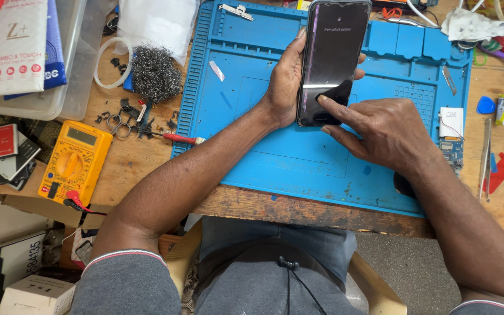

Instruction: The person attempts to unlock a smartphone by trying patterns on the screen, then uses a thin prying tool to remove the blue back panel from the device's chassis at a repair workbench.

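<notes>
Cradling slim, glossy black glass-faced smartphone [332, 58] by its edges in left hand [287, 79]; right hand [380, 131] fingertip pressing screen; likely light, slippery, fragile.

Bright, even light fills the scene, and shadows under the arms stay soft and short on the blue mat [298, 163]. The dark phone screen [332, 58] carries a pale sheen and faint reflections along its lower part. Focus is sharp throughout, with slight wide-angle bending toward the corners.
</notes>
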